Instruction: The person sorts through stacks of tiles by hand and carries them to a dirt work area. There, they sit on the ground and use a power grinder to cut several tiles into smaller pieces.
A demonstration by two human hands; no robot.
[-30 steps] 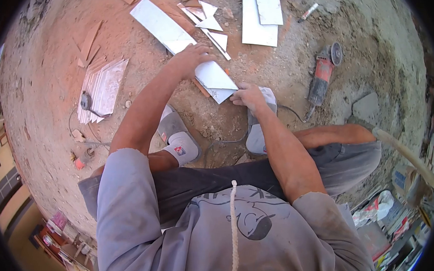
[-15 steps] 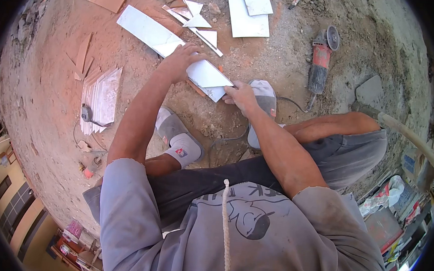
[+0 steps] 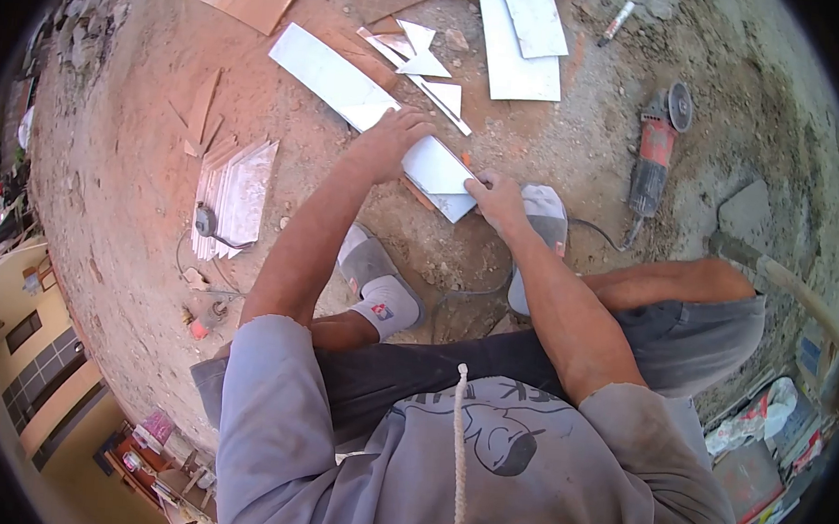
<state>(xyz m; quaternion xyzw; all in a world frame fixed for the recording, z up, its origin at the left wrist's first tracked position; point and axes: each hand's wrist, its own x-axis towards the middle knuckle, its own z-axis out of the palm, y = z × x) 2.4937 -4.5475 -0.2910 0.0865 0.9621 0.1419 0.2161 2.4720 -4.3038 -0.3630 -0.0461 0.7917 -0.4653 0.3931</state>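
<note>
A cut white tile piece with a slanted end lies on top of a long white tile strip on the dirt ground. Bent over the middle of both, my left hand grips across their width, its fingertips at the far edge. At the near right end, my right hand pinches the pointed tip of the tile piece between thumb and fingers. Part of the lower strip shows beneath that tip. A brownish edge shows under the strip; what it belongs to is partly hidden.
An angle grinder with a cord lies to the right, a marker beyond it. Tile offcuts and larger white tiles lie ahead. Stacked tiles sit left. A shovel is at far right.
The view has shifted, so the scene appears lower and farther right. Both hands keep nearly the same places on the tile piece.
</note>
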